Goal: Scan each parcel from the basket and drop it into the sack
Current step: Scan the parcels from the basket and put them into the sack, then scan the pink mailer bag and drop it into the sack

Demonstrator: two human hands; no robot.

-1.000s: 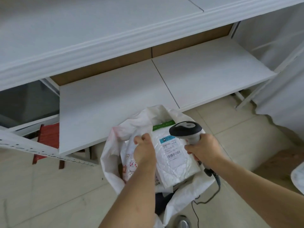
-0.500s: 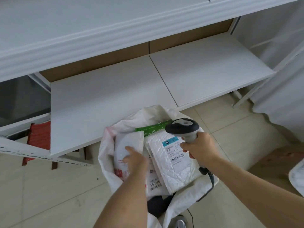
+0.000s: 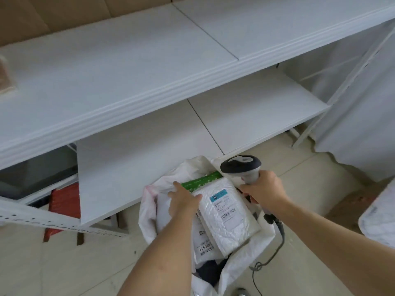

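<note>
A white woven sack [image 3: 147,212] stands open on the floor below me. Inside it lies a white bubble mailer [image 3: 228,229] with a blue-topped barcode label, a green parcel [image 3: 199,181] behind it and a white printed parcel [image 3: 203,242] under it. My left hand [image 3: 183,199] hovers over the sack's mouth, fingers stretched out, with the thumb touching the bubble mailer's top left edge. My right hand [image 3: 264,190] grips the handle of a grey and black barcode scanner [image 3: 240,165], held just past the mailer's top right corner. No basket is in view.
White shelf boards [image 3: 149,159] run across in front of the sack. A red stool [image 3: 64,208] sits under the shelf at left. White cloth [image 3: 363,124] hangs at right, with another white parcel [image 3: 380,216] at the right edge. The scanner cable [image 3: 280,242] trails down beside the sack.
My left hand let go of the parcel's edge and moved up and right to the bubble mailer's corner. The mailer has settled in the sack. The view has tilted upward.
</note>
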